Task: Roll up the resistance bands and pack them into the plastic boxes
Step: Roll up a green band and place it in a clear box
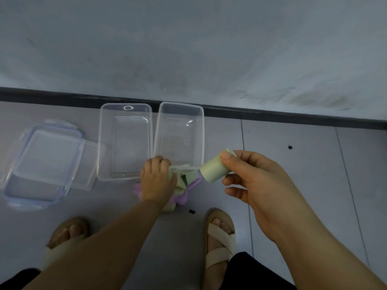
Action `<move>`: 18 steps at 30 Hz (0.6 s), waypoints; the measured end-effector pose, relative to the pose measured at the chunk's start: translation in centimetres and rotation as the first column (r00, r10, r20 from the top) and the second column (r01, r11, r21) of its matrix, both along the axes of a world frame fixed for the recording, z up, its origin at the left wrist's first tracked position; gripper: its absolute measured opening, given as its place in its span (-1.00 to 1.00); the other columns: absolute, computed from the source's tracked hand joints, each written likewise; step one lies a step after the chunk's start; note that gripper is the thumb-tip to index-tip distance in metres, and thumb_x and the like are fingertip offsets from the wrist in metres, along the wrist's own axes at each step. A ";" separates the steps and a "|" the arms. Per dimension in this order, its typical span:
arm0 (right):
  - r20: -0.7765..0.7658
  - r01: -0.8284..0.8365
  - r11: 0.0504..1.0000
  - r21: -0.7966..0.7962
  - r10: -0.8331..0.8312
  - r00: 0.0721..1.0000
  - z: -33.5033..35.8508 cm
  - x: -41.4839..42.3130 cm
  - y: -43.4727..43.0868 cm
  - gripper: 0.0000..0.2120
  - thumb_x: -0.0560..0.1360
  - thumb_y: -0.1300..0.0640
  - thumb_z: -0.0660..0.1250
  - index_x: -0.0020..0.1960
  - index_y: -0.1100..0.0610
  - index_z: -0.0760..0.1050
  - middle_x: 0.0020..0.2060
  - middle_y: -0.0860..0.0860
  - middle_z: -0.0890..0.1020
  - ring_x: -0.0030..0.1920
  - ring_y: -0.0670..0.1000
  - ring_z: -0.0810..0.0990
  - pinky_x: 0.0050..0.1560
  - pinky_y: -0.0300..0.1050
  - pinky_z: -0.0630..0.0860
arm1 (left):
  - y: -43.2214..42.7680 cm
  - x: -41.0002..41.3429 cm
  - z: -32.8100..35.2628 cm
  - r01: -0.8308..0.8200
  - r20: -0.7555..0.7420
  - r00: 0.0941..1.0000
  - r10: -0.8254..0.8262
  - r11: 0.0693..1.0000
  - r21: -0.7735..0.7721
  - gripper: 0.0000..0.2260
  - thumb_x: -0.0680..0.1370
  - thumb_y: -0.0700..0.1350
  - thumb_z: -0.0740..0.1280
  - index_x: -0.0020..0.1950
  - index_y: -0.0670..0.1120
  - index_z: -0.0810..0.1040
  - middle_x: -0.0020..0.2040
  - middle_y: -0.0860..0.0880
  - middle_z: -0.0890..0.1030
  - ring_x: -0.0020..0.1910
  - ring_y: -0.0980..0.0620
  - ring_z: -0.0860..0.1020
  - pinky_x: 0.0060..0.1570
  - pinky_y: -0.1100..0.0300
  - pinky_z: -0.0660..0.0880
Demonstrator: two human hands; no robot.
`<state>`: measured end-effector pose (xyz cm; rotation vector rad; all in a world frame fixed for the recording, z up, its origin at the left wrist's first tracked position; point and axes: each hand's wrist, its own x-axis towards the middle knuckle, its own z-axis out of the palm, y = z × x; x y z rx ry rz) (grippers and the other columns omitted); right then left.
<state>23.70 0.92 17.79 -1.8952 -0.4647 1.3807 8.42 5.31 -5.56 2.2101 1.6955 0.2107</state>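
Pinching a rolled green band (213,169) in the right hand (251,181), thumb laid across the top of the roll and curled fingers beneath it. Holding that roll raised above the floor (293,185), just beside the near right corner of the right-hand plastic box (202,132). Trailing what looks like a pale strip from the roll's left end toward the other hand; too blurred to say where it ends.

Reaching down with the left hand (157,181), back of the hand upward, fingers curled into a pile of bands (184,198) and gripping it at its far edge, fingertips hidden. Pinning that pile, loose green folds mixed with purple ones, on the floor just in front of the gap between the two boxes; touching their near walls or only close to them, cannot tell.

Facing both boxes side by side, lidless, the left-hand plastic box (100,143) almost against the right-hand one along the long sides. Set with their far ends close to a dark baseboard (293,118) under a pale wall (188,49).

Flanked at far left by two clear lids (48,162) with bluish clasps, one overlapping the other, just beside the left-hand box and well apart from both hands.

Standing in beige strap sandals (219,237), left forearm passing between the feet. Showing a small dark speck (191,211) on the floor between the pile and the right sandal.
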 end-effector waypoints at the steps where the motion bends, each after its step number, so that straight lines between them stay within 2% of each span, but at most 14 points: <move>1: 0.003 -0.005 1.000 -0.004 0.005 1.000 -0.1 -0.1 -0.1 -0.86 0.38 0.00 0.39 -0.10 0.02 0.54 -0.34 -0.07 0.61 -0.38 -0.14 0.56 -0.30 -0.24 0.58 | -0.9 -0.5 -0.2 -0.095 0.024 0.995 0.097 0.993 -0.065 -0.68 0.23 0.00 0.38 -0.14 -0.18 0.52 -0.12 -0.20 0.56 -0.17 -0.21 0.53 -0.17 0.05 0.46; 3: 0.005 -0.025 1.000 -0.017 0.025 1.000 -0.3 -0.4 -0.3 -0.86 0.40 0.01 0.39 -0.08 0.04 0.54 -0.31 -0.04 0.61 -0.34 -0.12 0.56 -0.28 -0.22 0.57 | -2.6 -1.0 -1.2 -0.189 0.076 0.975 0.208 0.961 -0.203 -0.62 0.15 0.00 0.40 -0.19 -0.24 0.51 -0.21 -0.25 0.55 -0.25 -0.25 0.54 -0.25 0.00 0.50; 5: 0.004 -0.041 0.998 -0.037 0.042 0.999 -0.8 -0.7 -0.7 -0.85 0.40 0.01 0.40 -0.07 0.04 0.54 -0.29 -0.03 0.60 -0.32 -0.11 0.56 -0.26 -0.21 0.57 | -3.9 -1.0 -2.0 -0.150 0.066 0.983 0.172 0.954 -0.261 -0.52 0.12 0.02 0.45 -0.11 -0.27 0.54 -0.18 -0.27 0.57 -0.22 -0.29 0.58 -0.23 -0.04 0.51; 7: -0.002 -0.050 0.997 -0.064 0.050 0.999 -1.5 -1.0 -1.1 -0.85 0.40 0.00 0.40 -0.07 0.03 0.53 -0.27 -0.03 0.60 -0.29 -0.09 0.56 -0.22 -0.18 0.57 | -4.6 -0.5 -2.3 -0.100 -0.018 0.995 0.099 0.947 -0.306 -0.34 0.21 0.13 0.46 0.18 -0.22 0.51 0.11 -0.25 0.56 0.04 -0.27 0.55 0.00 -0.05 0.45; 9: -0.016 -0.045 0.995 -0.093 0.044 0.999 -2.4 -1.2 -1.2 -0.85 0.41 0.00 0.40 -0.07 0.03 0.53 -0.27 -0.03 0.60 -0.29 -0.08 0.56 -0.19 -0.17 0.58 | -4.3 0.0 -2.4 -0.074 -0.161 0.987 0.016 0.930 -0.360 -0.22 0.34 0.25 0.37 0.44 -0.08 0.26 0.39 -0.14 0.36 0.29 -0.18 0.39 0.18 0.00 0.31; 10: -0.024 -0.041 0.993 -0.109 0.039 0.999 -2.9 -1.3 -1.2 -0.85 0.42 -0.01 0.40 -0.07 0.03 0.53 -0.26 -0.03 0.60 -0.28 -0.07 0.56 -0.17 -0.15 0.58 | -3.9 0.1 -2.7 -0.057 -0.217 0.976 -0.026 0.928 -0.368 -0.22 0.39 0.27 0.32 0.49 -0.03 0.14 0.43 -0.11 0.29 0.34 -0.16 0.34 0.22 0.01 0.28; 12: -0.034 -0.030 0.990 -0.135 0.026 0.999 -3.9 -1.6 -1.1 -0.83 0.42 -0.01 0.40 -0.05 0.04 0.52 -0.25 -0.01 0.60 -0.26 -0.06 0.55 -0.10 -0.10 0.57 | -2.8 0.2 -2.8 0.003 -0.290 0.947 -0.140 0.905 -0.426 -0.27 0.47 0.18 0.28 0.52 0.00 0.03 0.43 -0.13 0.26 0.34 -0.15 0.33 0.22 0.01 0.31; 13: -0.038 -0.032 0.989 -0.144 0.027 0.999 -4.4 -1.8 -1.0 -0.81 0.43 -0.01 0.40 -0.03 0.06 0.52 -0.24 0.00 0.60 -0.26 -0.05 0.55 -0.10 -0.09 0.57 | -2.4 0.3 -2.7 0.042 -0.301 0.933 -0.196 0.892 -0.450 -0.34 0.51 0.10 0.27 0.51 -0.01 0.04 0.40 -0.14 0.30 0.33 -0.15 0.35 0.20 0.01 0.34; 16: -0.031 -0.068 0.984 -0.165 0.064 0.997 -5.9 -2.1 -1.0 -0.77 0.44 -0.01 0.39 0.02 0.07 0.51 -0.19 0.00 0.60 -0.24 -0.05 0.55 -0.12 -0.11 0.56 | -1.5 0.0 -2.4 0.134 -0.268 0.918 -0.293 0.864 -0.485 -0.51 0.52 -0.08 0.28 0.42 -0.06 0.23 0.31 -0.15 0.42 0.27 -0.16 0.43 0.14 0.01 0.40; 18: -0.027 -0.089 0.979 -0.181 0.086 0.996 -6.6 -2.2 -0.8 -0.80 0.45 -0.01 0.38 0.00 0.06 0.50 -0.16 0.01 0.59 -0.22 -0.05 0.56 -0.10 -0.11 0.57 | -1.5 -0.7 -1.5 0.165 -0.193 0.935 -0.296 0.848 -0.504 -0.56 0.49 -0.06 0.29 0.35 -0.03 0.33 0.26 -0.12 0.48 0.22 -0.16 0.47 0.09 0.04 0.42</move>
